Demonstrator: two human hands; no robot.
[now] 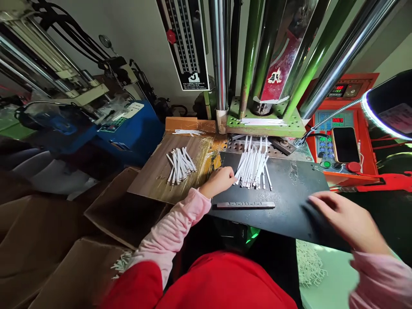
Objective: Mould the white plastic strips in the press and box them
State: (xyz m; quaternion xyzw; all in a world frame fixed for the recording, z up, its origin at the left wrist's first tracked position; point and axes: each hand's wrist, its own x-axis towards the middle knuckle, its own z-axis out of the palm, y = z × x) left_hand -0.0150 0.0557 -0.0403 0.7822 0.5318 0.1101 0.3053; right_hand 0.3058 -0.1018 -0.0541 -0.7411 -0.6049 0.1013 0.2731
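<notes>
On the dark work plate point(289, 189) lies a loose pile of white flat strips point(252, 167) with small metallic ends. My left hand point(220, 180) is at the left edge of this pile, its fingers closed on a strip end; the fingertips are partly hidden. Just in front of the pile lies a notched metal bar point(245, 205), apart from my hand. My right hand point(350, 221) hovers over the right side of the plate, slightly blurred, with curved fingers apart and nothing visible in them. A second bundle of white strips point(181, 165) rests on the wooden board point(148, 180) to the left.
Behind the pile stands a press with a green platen point(267, 128) and steel columns point(219, 60). To the right are an orange control box point(363, 116), a phone point(346, 145) and a lit ring lamp point(386, 111). Cardboard boxes point(109, 206) stand at lower left.
</notes>
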